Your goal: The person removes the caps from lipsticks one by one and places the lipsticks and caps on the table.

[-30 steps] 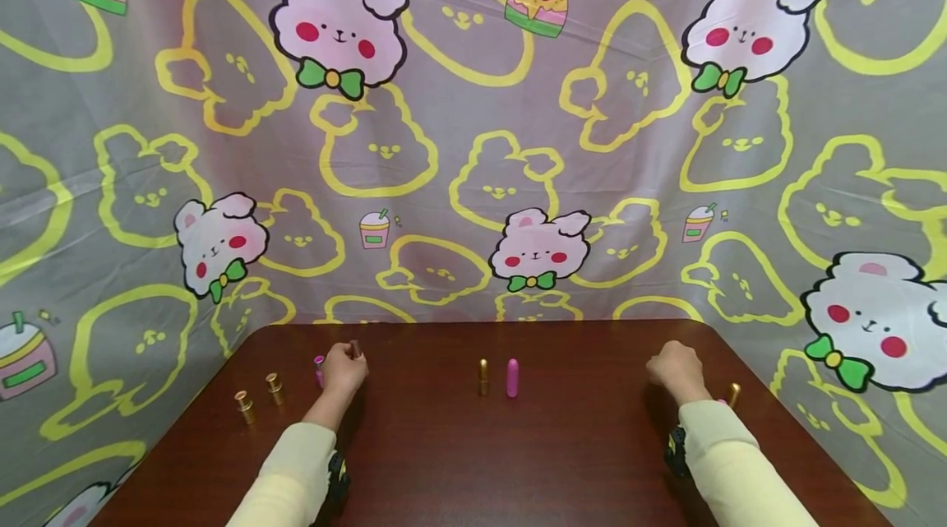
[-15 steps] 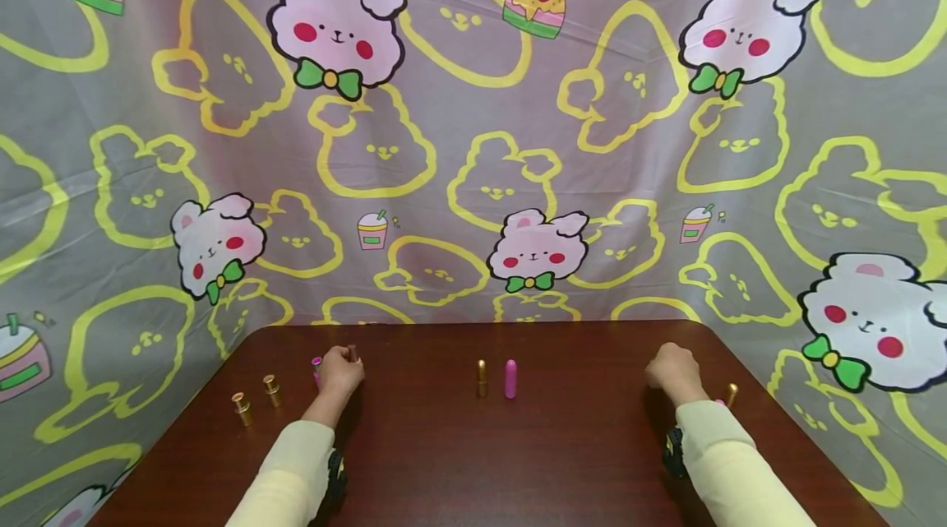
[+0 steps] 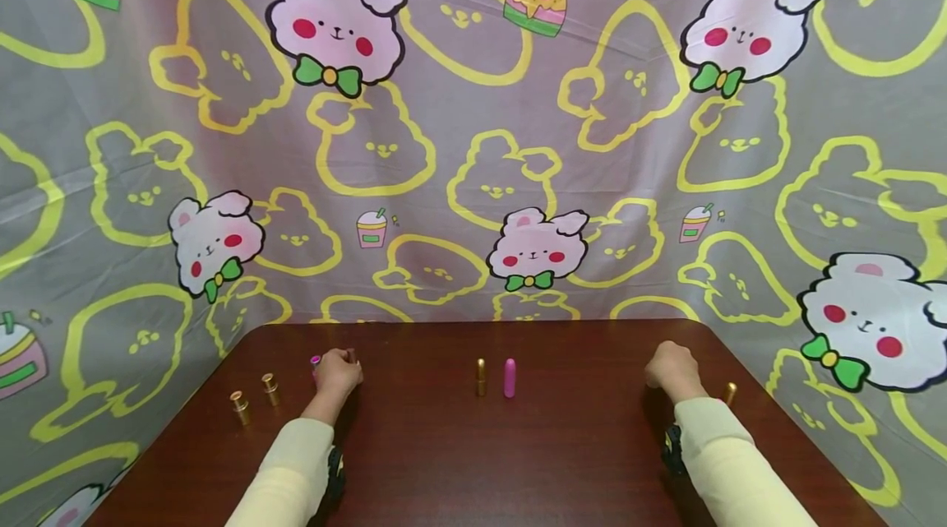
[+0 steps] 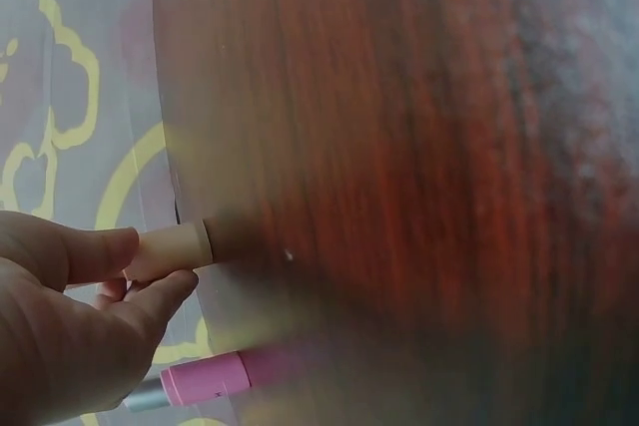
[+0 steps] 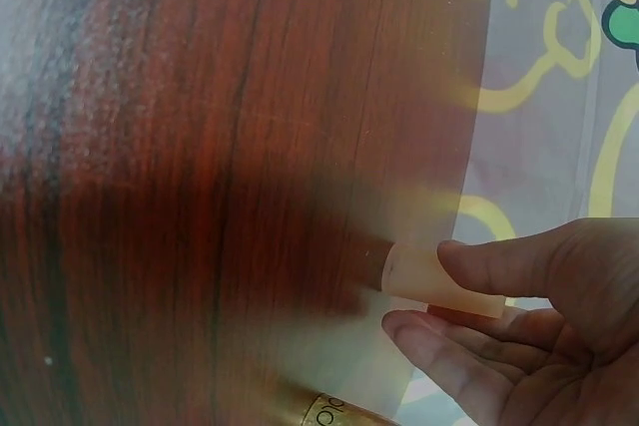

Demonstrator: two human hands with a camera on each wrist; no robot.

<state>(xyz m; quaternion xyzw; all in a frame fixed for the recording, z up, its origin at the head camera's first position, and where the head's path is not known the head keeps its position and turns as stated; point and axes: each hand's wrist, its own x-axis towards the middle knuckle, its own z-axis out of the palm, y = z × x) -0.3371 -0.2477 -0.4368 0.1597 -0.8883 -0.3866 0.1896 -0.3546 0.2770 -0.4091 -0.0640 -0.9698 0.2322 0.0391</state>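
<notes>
At the table's far left, my left hand [image 3: 338, 373] pinches a short beige lipstick tube [image 4: 172, 250] between thumb and fingers; its end is at the tabletop. A pink lipstick tube [image 4: 208, 379] with a silver end stands right beside that hand. On the far right my right hand [image 3: 673, 369] grips another short beige lipstick tube [image 5: 439, 276] with thumb and fingertips, also down at the table. Close to it, a gold lipstick tube with lettering [image 5: 342, 412] is partly cut off by the frame. In the head view the fingers hide most of both beige tubes.
Two gold lipstick tubes [image 3: 240, 409] stand at the left of the brown table [image 3: 473, 461]. A slim gold tube [image 3: 481, 377] and a pink tube [image 3: 510, 379] stand upright mid-table. Another gold tube [image 3: 730, 394] is near the right edge, behind the sleeve. A patterned curtain [image 3: 436, 124] surrounds the table.
My left hand has shifted slightly nearer to me, still holding its beige lipstick tube. The right hand stays about where it was. The head view has shifted slightly.
</notes>
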